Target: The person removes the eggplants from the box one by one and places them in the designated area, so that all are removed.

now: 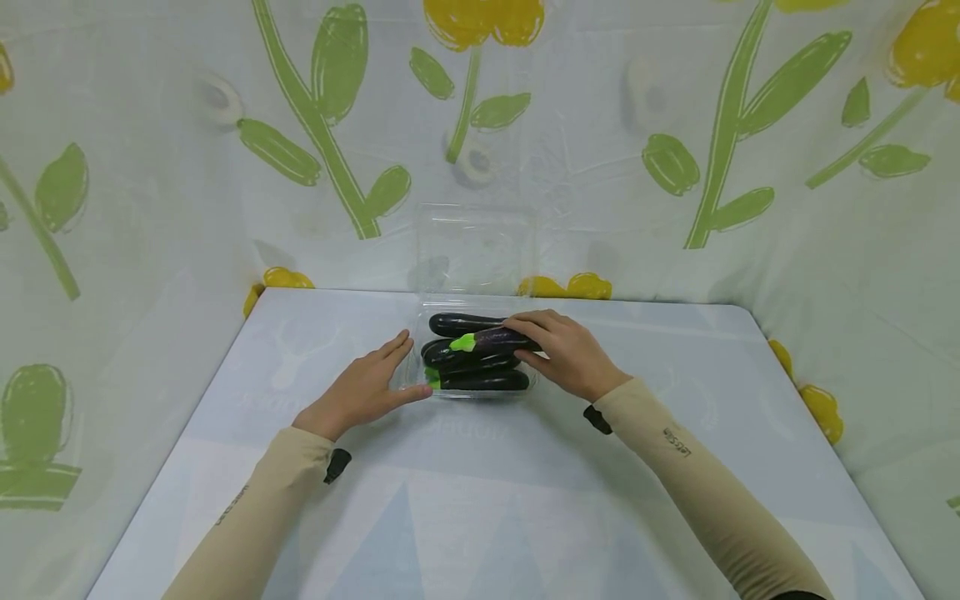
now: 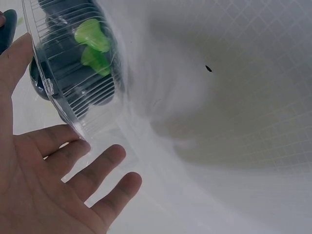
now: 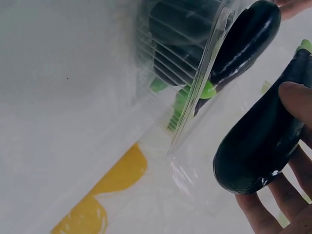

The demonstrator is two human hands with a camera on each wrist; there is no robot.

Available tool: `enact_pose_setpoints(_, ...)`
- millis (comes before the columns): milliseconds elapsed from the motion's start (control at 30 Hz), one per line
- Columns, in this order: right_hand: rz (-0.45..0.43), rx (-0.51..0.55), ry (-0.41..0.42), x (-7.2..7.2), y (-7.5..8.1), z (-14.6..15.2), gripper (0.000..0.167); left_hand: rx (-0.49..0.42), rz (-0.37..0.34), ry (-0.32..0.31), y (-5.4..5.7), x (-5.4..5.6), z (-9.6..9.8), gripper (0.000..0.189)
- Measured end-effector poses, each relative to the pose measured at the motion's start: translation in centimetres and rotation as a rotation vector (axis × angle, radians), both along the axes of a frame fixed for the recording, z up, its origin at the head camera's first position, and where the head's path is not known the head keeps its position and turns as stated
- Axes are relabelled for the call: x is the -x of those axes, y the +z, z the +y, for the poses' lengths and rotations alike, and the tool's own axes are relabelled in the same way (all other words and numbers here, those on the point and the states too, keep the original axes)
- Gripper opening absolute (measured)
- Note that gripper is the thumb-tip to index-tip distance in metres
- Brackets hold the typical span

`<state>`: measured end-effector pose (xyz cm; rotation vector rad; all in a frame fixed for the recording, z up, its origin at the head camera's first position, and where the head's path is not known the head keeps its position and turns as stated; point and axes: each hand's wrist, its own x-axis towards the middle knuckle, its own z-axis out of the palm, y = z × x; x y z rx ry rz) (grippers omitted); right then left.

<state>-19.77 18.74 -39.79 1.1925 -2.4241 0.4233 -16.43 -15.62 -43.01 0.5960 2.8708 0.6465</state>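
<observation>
White table [image 1: 480, 492] under clear box [image 1: 480, 395]; curtain [image 1: 585, 167] behind (flowered).

The head view looks forward and down across the bench [image 1: 465, 475], farther off. Both wrist views sit close, tilted, the left facing the left end of the box [image 2: 49, 87], the right its right; all share the eggplants [image 1: 483, 381].
</observation>
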Motion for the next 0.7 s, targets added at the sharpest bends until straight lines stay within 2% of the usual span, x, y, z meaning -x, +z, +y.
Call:
enact_pose_setpoints(300,-0.011,0.015,-0.058,0.2,-0.2,1.4,0.053,0.006,-0.002,0.01,0.0,0.0,0.1,0.103)
enact_pose_setpoints(700,-0.026,0.017,-0.147,0.7,-1.2,4.1,0.053,0.005,0.005,0.006,0.1,-0.1,0.1,0.103)
